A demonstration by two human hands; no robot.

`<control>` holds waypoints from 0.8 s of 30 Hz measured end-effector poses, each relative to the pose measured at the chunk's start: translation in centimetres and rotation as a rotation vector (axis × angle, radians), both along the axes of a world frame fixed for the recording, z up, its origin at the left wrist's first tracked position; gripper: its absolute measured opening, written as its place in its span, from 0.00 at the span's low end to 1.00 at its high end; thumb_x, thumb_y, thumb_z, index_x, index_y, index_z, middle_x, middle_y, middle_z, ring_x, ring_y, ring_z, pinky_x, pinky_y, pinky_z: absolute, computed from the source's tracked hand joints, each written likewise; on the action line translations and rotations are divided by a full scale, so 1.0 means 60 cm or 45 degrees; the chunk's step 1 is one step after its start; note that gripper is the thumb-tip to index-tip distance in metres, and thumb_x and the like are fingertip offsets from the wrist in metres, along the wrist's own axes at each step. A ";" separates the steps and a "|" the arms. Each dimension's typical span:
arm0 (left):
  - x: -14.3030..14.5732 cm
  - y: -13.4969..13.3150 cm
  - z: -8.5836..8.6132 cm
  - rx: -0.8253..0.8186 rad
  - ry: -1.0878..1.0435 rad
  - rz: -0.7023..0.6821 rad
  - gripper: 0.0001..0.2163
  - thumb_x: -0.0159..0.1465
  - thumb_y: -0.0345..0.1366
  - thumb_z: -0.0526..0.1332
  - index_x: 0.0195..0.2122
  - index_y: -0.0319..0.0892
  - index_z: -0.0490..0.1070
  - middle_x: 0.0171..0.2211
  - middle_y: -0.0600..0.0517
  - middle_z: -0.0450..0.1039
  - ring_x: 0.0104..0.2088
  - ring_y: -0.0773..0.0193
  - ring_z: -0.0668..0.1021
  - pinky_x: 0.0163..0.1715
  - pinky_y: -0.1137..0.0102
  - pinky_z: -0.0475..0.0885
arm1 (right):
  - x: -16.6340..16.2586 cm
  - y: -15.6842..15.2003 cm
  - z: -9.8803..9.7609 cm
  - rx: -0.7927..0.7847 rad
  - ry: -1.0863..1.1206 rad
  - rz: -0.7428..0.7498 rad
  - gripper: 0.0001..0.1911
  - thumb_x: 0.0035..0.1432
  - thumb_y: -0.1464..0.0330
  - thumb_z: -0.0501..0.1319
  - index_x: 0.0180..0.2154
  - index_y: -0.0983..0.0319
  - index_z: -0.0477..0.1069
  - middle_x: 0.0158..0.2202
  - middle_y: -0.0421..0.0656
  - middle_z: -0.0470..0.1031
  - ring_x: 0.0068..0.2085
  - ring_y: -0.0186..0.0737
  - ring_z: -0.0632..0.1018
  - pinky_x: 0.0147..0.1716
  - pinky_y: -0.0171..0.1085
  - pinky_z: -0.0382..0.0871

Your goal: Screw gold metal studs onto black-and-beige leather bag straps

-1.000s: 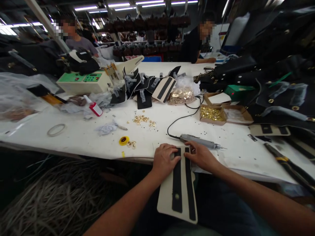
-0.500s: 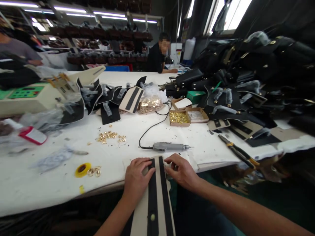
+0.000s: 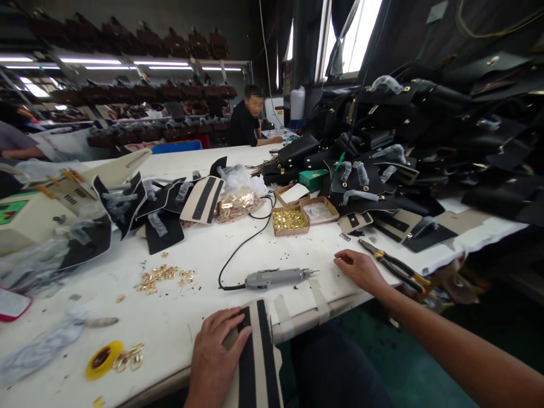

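Note:
Beige with two black strips, a bag panel (image 3: pixel 257 362) leans over the front edge of the table. My left hand (image 3: pixel 219 351) grips its upper left part, fingers and thumb lying across the nearer black strip. Away to the right, my right hand (image 3: pixel 359 269) is low over the tabletop with fingers curled and tips together; whether anything small is between them is hidden. Close to that hand lie pliers (image 3: pixel 393 265) with yellow and black handles. A grey electric screwdriver (image 3: pixel 276 277) rests on the table just beyond the panel, bit pointing right.
Gold fittings (image 3: pixel 159 276) lie scattered left, near a yellow tape roll (image 3: pixel 103 359). A carton of small gold parts (image 3: pixel 290 221) stands behind the screwdriver. Black bag pieces (image 3: pixel 425 136) are heaped at the right. A person (image 3: pixel 244 122) sits at the far end.
My right hand has left the panel's right edge and moved right, over the table near the pliers. My left hand stays on the panel. The camera view has turned right.

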State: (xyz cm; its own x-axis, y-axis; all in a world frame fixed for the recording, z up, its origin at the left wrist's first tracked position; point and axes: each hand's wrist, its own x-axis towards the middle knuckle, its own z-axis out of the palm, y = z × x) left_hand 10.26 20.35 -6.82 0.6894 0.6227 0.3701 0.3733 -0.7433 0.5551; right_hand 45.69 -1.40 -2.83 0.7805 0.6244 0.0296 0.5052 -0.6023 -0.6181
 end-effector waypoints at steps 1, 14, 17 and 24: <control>0.000 0.001 -0.001 0.012 0.003 -0.004 0.14 0.62 0.52 0.65 0.40 0.50 0.82 0.46 0.50 0.81 0.50 0.50 0.78 0.53 0.50 0.74 | 0.015 0.000 -0.003 -0.019 -0.026 -0.007 0.17 0.60 0.59 0.57 0.41 0.61 0.80 0.29 0.41 0.79 0.32 0.41 0.77 0.34 0.38 0.66; 0.002 0.003 0.001 0.153 0.030 -0.033 0.15 0.63 0.53 0.64 0.40 0.50 0.82 0.45 0.50 0.82 0.48 0.51 0.80 0.49 0.50 0.78 | 0.066 0.055 -0.034 -0.044 -0.153 0.227 0.12 0.61 0.63 0.60 0.43 0.58 0.80 0.37 0.42 0.81 0.38 0.42 0.78 0.39 0.37 0.67; 0.000 0.002 0.003 0.212 0.048 -0.025 0.14 0.64 0.52 0.64 0.41 0.50 0.81 0.45 0.50 0.82 0.47 0.52 0.80 0.48 0.51 0.79 | 0.057 0.072 -0.038 -0.037 -0.168 0.277 0.13 0.61 0.62 0.61 0.44 0.57 0.80 0.38 0.42 0.81 0.38 0.42 0.78 0.39 0.37 0.66; -0.016 0.025 -0.019 0.481 0.055 -0.096 0.13 0.60 0.49 0.69 0.43 0.52 0.81 0.45 0.52 0.83 0.45 0.56 0.82 0.45 0.62 0.82 | 0.044 0.093 -0.034 -0.130 -0.218 0.323 0.09 0.61 0.63 0.61 0.37 0.53 0.81 0.37 0.39 0.81 0.37 0.41 0.79 0.35 0.36 0.62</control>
State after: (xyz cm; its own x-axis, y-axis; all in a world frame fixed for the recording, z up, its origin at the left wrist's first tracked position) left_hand 9.32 21.84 -7.97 0.7479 0.3953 0.5332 0.3270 -0.9185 0.2223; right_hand 48.35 4.18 -4.86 0.5886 0.8050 0.0742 0.7386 -0.4983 -0.4540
